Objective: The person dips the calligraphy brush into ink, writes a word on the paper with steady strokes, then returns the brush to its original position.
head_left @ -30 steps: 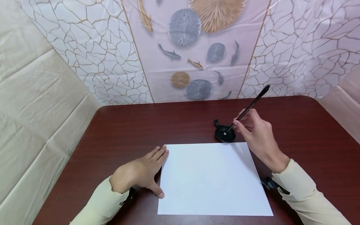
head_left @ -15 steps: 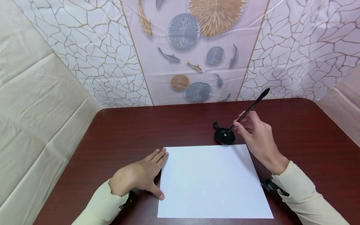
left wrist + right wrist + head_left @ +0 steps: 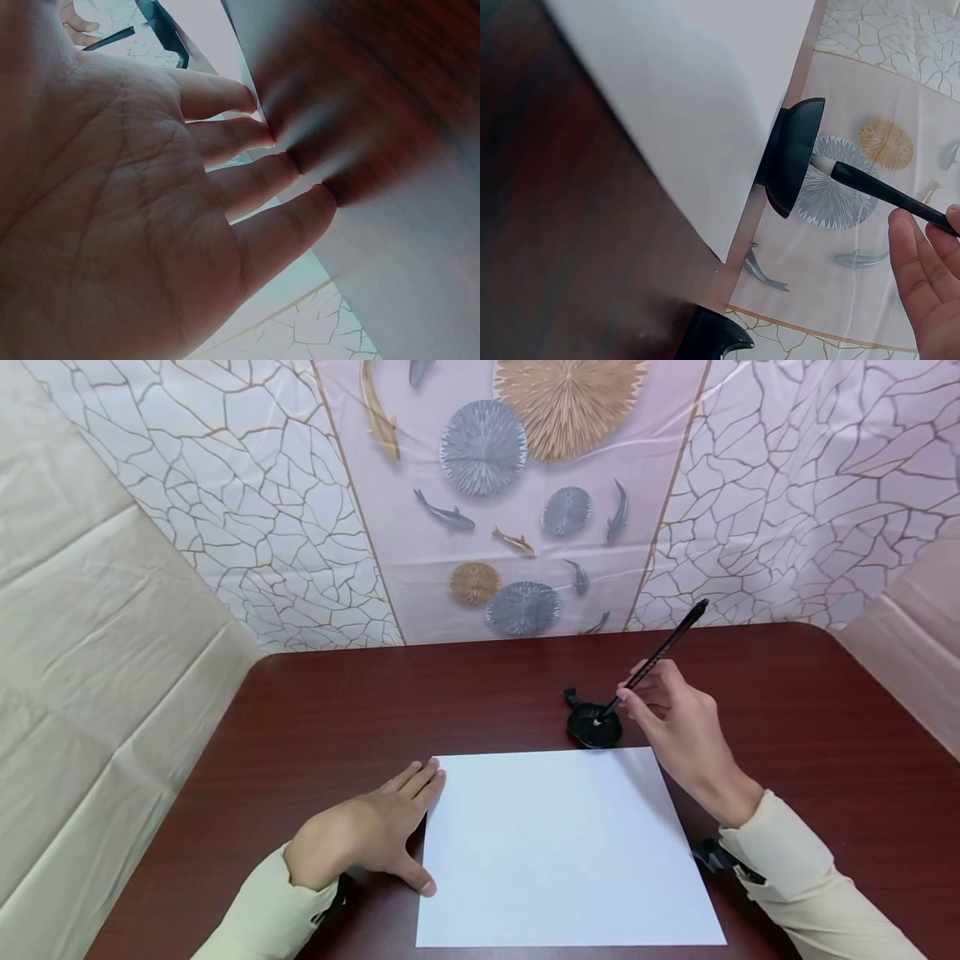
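Observation:
My right hand (image 3: 686, 727) pinches a black-handled brush (image 3: 663, 647) between thumb and fingers, its handle slanting up to the right. The pale bristle tip of the brush (image 3: 885, 191) meets the rim or inside of a small black dish (image 3: 799, 154) in the right wrist view. From above, the tip lies over the hollow of the dish (image 3: 595, 727), just beyond the paper's far edge. With fingers straight and thumb spread, my left hand (image 3: 367, 835) rests at the left edge of a blank white sheet of paper (image 3: 562, 852). The left wrist view shows its palm and fingertips (image 3: 319, 199) against the tabletop.
A dark red-brown table (image 3: 360, 693) lies under everything, with rounded far corners. A patterned cloth backdrop (image 3: 525, 510) rises behind it, and a plain cream cloth (image 3: 112, 652) hangs at the left. A short black tab (image 3: 572, 695) sticks out from the dish's far side.
The whole head view has shifted slightly, so everything sits a little lower and further left. Both hands keep their places, with the brush tip still at the dish.

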Demonstrator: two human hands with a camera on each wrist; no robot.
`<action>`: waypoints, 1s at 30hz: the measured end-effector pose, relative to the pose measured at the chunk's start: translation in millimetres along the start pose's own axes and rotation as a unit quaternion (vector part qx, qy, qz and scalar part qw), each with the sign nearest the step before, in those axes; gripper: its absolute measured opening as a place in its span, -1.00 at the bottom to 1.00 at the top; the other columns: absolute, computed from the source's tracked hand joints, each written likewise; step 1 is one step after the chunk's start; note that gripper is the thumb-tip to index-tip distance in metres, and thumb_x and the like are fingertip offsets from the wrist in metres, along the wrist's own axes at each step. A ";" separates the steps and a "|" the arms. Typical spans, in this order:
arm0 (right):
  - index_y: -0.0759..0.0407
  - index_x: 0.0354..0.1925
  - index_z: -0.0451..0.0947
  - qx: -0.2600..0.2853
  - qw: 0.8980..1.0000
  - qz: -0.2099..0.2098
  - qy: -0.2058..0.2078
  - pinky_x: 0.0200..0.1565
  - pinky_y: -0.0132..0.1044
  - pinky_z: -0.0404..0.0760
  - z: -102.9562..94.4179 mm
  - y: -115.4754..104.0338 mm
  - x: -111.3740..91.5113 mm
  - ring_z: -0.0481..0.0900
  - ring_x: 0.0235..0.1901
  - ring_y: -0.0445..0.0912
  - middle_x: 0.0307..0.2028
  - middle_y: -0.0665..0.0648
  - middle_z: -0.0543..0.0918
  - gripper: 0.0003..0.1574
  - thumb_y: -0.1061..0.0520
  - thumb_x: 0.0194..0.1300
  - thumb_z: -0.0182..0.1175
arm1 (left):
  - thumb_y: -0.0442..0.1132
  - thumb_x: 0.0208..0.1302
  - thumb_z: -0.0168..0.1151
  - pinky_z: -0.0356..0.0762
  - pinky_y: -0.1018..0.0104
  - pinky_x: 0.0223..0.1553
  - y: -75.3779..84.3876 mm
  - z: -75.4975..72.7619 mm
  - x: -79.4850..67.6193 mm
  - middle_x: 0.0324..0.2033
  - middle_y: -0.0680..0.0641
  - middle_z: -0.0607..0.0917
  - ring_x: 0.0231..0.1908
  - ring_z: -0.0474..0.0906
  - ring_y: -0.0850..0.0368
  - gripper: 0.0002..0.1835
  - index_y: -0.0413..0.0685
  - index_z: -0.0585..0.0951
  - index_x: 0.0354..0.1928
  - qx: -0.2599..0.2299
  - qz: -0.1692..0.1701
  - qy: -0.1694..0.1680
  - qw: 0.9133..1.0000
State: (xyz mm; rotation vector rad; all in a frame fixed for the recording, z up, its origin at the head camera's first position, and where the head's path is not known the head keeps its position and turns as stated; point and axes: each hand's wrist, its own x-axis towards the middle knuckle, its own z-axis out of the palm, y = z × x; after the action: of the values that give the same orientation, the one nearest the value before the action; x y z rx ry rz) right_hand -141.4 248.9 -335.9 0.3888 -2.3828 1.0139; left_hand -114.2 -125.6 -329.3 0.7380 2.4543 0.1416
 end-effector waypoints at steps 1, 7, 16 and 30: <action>0.28 0.07 0.47 -0.001 1.000 0.000 -0.001 -0.11 -0.76 0.48 0.5 -0.3 -0.2 0.79 -0.19 -0.02 -0.17 0.16 0.78 -0.71 0.27 0.47 0.32 | 0.34 -0.03 0.63 0.02 -0.03 0.60 -0.3 0.1 -0.4 0.70 -0.13 -0.19 0.68 -0.27 -0.11 0.47 -0.15 -0.07 0.70 0.001 -0.002 -0.001 1.000; 0.31 0.07 0.47 -0.004 1.000 -0.006 0.003 -0.13 -0.78 0.47 2.0 -0.6 -0.6 0.81 -0.20 0.07 -0.17 0.18 0.78 -0.69 0.31 0.45 0.32 | 0.34 -0.02 0.63 0.03 -0.03 0.60 -1.6 0.9 -1.5 0.70 -0.14 -0.18 0.68 -0.26 -0.12 0.46 -0.15 -0.06 0.70 -0.001 0.000 0.002 1.000; 0.32 0.07 0.47 -0.009 1.000 -0.011 0.006 -0.13 -0.78 0.47 0.2 0.8 0.5 0.81 -0.21 0.06 -0.18 0.17 0.78 -0.67 0.31 0.44 0.34 | 0.34 -0.02 0.63 0.01 -0.03 0.60 -1.2 0.9 -0.3 0.69 -0.19 -0.15 0.67 -0.22 -0.16 0.46 -0.21 -0.04 0.69 0.004 0.008 0.008 1.000; 0.31 0.08 0.48 -0.006 1.000 -0.012 0.006 -0.10 -0.75 0.49 0.4 1.3 2.5 0.79 -0.20 -0.07 -0.17 0.16 0.79 -0.69 0.29 0.46 0.33 | 0.32 -0.03 0.64 0.02 -0.05 0.60 -1.6 -0.5 -0.3 0.69 -0.21 -0.14 0.67 -0.22 -0.18 0.46 -0.23 -0.03 0.68 0.000 0.010 0.010 1.000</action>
State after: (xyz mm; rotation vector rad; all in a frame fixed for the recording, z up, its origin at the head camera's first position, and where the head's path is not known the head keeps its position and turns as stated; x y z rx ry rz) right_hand -144.2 249.3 -335.5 0.4053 -2.3675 0.9876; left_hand -115.0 -127.1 -329.1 0.7640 2.4657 0.1571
